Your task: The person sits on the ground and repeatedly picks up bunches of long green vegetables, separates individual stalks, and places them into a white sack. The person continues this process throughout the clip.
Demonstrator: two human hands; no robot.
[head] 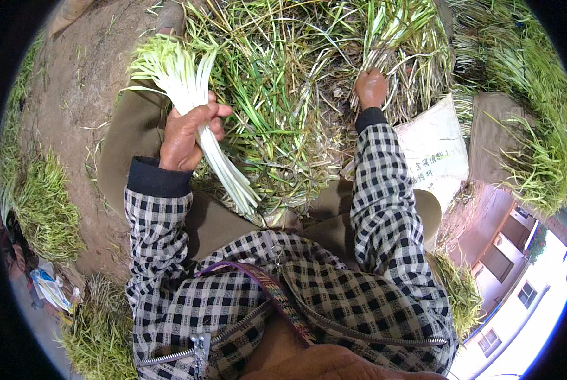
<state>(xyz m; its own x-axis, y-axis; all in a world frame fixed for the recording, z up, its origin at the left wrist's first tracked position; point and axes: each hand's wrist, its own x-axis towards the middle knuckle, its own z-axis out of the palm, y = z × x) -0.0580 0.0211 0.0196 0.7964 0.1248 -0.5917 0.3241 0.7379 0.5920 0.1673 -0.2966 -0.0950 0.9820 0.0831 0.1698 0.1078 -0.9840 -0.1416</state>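
My left hand (193, 128) is closed around a bundle of pale stalks (226, 168), which look like blanched garlic chives. Their white ends point down toward my lap, and the yellow-green leaf tips fan out above the fist. Farther out on the right, my right hand (371, 88) makes a fist at the lower ends of some whitish stalks (383, 50) on a heap; its fingertips are hidden. Between my hands spreads a layer of loose green and straw-coloured leaves (274, 104).
A white sack (438, 142) bearing printed writing lies by my right forearm. More stalks (516, 95) are piled at far right. Bunches (46, 213) lie on bare soil (60, 104) at left, near a plastic bag (50, 287). Another person's shoe (171, 19) shows at top left.
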